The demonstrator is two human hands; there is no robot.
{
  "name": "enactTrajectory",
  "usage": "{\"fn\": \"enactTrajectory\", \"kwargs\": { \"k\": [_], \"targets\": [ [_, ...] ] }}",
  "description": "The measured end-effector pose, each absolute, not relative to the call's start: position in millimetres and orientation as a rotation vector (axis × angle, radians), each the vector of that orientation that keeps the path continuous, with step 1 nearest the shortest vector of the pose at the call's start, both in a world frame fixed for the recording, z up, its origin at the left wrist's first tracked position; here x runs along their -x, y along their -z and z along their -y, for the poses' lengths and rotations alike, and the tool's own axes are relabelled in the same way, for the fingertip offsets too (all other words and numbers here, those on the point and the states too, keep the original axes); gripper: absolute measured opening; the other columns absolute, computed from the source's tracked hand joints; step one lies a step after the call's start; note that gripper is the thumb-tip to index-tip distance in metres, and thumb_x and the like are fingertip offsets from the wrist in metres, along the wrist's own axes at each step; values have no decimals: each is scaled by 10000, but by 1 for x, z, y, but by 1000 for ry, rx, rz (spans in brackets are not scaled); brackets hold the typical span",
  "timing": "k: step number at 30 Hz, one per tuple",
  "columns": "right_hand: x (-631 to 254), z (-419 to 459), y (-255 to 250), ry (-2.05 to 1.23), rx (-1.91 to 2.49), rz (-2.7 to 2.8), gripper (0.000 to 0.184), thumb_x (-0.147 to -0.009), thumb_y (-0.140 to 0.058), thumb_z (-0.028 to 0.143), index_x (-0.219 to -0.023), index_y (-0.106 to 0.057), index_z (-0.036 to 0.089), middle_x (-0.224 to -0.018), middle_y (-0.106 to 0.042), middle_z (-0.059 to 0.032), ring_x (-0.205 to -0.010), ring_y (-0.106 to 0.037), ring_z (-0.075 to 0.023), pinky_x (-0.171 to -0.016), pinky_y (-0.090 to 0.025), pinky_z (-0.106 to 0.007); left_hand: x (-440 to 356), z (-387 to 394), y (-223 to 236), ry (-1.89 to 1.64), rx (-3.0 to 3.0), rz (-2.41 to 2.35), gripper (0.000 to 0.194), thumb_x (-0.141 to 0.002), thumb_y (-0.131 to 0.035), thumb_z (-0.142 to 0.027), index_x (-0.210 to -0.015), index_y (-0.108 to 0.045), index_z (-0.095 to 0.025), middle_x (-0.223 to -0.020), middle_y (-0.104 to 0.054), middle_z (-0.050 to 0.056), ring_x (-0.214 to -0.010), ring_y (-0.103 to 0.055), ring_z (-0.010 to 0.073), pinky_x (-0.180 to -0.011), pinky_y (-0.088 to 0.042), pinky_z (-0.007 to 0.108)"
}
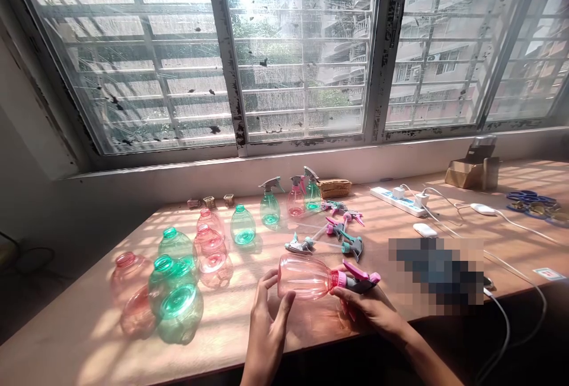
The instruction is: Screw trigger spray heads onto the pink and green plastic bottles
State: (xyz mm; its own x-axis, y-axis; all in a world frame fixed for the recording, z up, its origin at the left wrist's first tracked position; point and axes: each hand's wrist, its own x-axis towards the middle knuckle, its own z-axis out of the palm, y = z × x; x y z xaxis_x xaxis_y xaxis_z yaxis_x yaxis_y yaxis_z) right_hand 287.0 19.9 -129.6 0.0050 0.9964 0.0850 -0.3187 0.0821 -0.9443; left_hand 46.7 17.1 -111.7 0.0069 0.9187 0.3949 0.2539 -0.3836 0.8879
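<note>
A clear pink spray bottle lies sideways between my two hands, above the table's front edge. Around its base end my left hand is closed, thumb in front and fingers behind. My right hand grips the neck end, at the pink collar of the grey and pink trigger head. The head sits on the bottle's mouth; whether it is screwed tight I cannot tell. Beyond the bottle lie several loose trigger heads with tubes. To the left stand several open-necked bottles, pink and green.
Three bottles with heads on, one a green spray bottle, stand at the back near a wicker basket. A white power strip with cables, scissors, a cardboard box and a blurred-out dark object occupy the right side.
</note>
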Motion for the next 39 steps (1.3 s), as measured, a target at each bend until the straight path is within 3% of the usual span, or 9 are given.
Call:
{"fn": "enactTrajectory", "kwargs": {
  "k": [7, 14, 17, 20, 23, 27, 31, 36, 39],
  "targets": [
    [-291, -23, 124, -1357, 797, 1022, 446, -790, -892, 519, -1027, -660, 221, -714, -760, -4, -396, -579, -107, -387, -432, -216, -45, -21, 114, -1374, -1727, -1172, 402, -984, -638, -493, -1339, -633, -304, -1527, -545, 93, -1487, -461, 327, -1225, -374, 531],
    [-289, -19, 124, -1334, 948, 1028, 395, -778, -893, 541, -896, -725, 204, -622, -701, 13, -458, -590, -122, -445, -455, -239, -47, -18, 115, -1397, -1768, -1206, 486, -945, -702, -501, -1372, -579, -304, -1530, -561, 93, -1482, -481, 319, -1234, -374, 526],
    [-289, -15, 122, -1327, 964, 1071, 425, -749, -920, 532, -968, -749, 211, -571, -666, 39, -482, -586, -130, -488, -483, -260, -47, -16, 115, -1412, -1669, -1186, 434, -982, -625, -544, -1324, -607, -277, -1546, -540, 108, -1488, -469, 329, -1221, -390, 539],
    [-289, -16, 120, -1301, 932, 1089, 462, -749, -928, 508, -1041, -726, 212, -670, -739, 9, -482, -586, -127, -491, -500, -269, -45, -16, 112, -1395, -1638, -1170, 453, -993, -601, -545, -1355, -615, -273, -1574, -514, 112, -1518, -427, 327, -1231, -377, 535],
    [-290, -20, 121, -1316, 875, 1057, 469, -779, -903, 516, -1056, -669, 219, -719, -783, -14, -439, -592, -123, -434, -461, -240, -44, -18, 110, -1361, -1682, -1180, 486, -991, -612, -506, -1432, -606, -305, -1599, -497, 90, -1546, -391, 313, -1243, -365, 498],
    [-292, -24, 124, -1330, 788, 1060, 416, -831, -854, 536, -914, -598, 218, -666, -778, -24, -391, -580, -108, -388, -395, -200, -44, -21, 114, -1392, -1785, -1185, 484, -976, -649, -451, -1444, -606, -336, -1533, -575, 73, -1483, -485, 314, -1233, -382, 486],
    [-292, -24, 126, -1324, 807, 1087, 491, -810, -881, 510, -1079, -592, 218, -671, -785, -20, -410, -613, -135, -402, -436, -222, -47, -19, 115, -1381, -1789, -1166, 589, -919, -744, -461, -1461, -557, -325, -1540, -574, 79, -1484, -486, 318, -1249, -359, 503],
    [-292, -24, 128, -1346, 790, 1110, 440, -840, -863, 490, -995, -537, 239, -650, -780, -5, -389, -599, -127, -406, -445, -222, -47, -16, 110, -1373, -1689, -1160, 426, -974, -647, -521, -1326, -618, -283, -1554, -556, 109, -1494, -472, 331, -1236, -363, 538],
    [-293, -24, 126, -1354, 774, 1100, 422, -860, -842, 501, -955, -524, 241, -647, -779, -9, -376, -570, -106, -400, -420, -202, -46, -17, 110, -1365, -1731, -1164, 425, -977, -653, -480, -1360, -603, -304, -1580, -531, 101, -1531, -420, 319, -1253, -329, 547]
  ]
}}
